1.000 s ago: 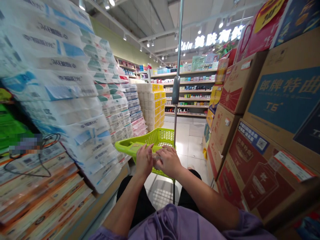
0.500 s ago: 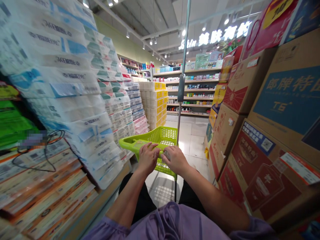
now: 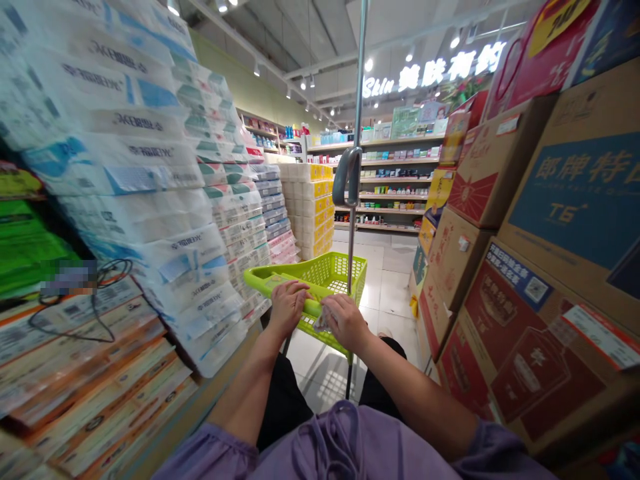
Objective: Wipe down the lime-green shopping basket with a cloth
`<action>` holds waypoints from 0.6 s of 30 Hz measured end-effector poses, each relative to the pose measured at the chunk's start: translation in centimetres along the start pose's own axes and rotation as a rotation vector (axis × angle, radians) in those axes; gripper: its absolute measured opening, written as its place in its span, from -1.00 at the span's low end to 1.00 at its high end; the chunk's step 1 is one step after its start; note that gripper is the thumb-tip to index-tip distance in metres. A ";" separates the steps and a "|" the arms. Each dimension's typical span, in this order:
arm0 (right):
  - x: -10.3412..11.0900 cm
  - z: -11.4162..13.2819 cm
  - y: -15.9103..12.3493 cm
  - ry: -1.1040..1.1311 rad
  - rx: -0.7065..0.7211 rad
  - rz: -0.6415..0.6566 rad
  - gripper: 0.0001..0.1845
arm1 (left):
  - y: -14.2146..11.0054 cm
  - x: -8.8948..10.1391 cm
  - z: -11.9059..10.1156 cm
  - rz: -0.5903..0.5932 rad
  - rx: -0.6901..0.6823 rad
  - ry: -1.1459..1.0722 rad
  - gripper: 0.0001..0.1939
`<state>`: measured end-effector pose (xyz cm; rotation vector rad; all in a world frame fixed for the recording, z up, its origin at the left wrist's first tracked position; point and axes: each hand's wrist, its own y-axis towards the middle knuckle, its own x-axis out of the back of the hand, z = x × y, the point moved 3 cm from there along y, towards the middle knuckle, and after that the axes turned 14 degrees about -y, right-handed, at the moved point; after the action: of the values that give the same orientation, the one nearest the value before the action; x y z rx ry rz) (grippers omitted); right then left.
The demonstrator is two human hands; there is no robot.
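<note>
A yellow-green plastic shopping cart basket (image 3: 330,270) with perforated sides is in front of me. My left hand (image 3: 287,308) curls over its near handle bar (image 3: 313,307). My right hand (image 3: 347,323) is closed on a crumpled greyish cloth (image 3: 324,319), pressed against the same bar to the right. Part of the cloth is hidden by the fingers. A thin metal pole (image 3: 353,240) rises upright at the basket, just beyond my right hand, bearing a grey loop-shaped hook (image 3: 346,177).
Stacked tissue packs (image 3: 165,173) line the left, with orange-white boxes (image 3: 115,393) lower down and a black cable (image 3: 100,280) on them. Cardboard cartons (image 3: 530,333) wall the right. Tiled floor (image 3: 385,267) leads to stocked shelves (image 3: 390,180).
The basket has turned slightly and moved a little right. The pole has shifted left and its hook now faces me side-on. My left hand is farther left; more of the cloth shows under my right hand.
</note>
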<state>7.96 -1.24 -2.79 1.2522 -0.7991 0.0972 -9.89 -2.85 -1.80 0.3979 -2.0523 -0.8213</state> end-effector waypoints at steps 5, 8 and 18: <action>-0.6 -0.2 -0.1 0.092 0.018 0.002 -0.67 | 1.1 -0.2 1.1 -0.022 0.035 0.002 -0.52; -1.4 -0.3 0.1 0.079 -0.009 0.031 -0.63 | 1.1 -0.7 0.3 -0.058 0.075 0.051 -0.58; -3.4 -0.5 -0.1 0.036 0.034 0.001 -0.39 | -0.6 -1.4 -1.3 0.086 0.029 0.008 -0.56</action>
<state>5.71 0.32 -4.94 1.2786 -0.7695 0.1338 -8.04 -3.03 -2.51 0.3262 -2.0611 -0.7377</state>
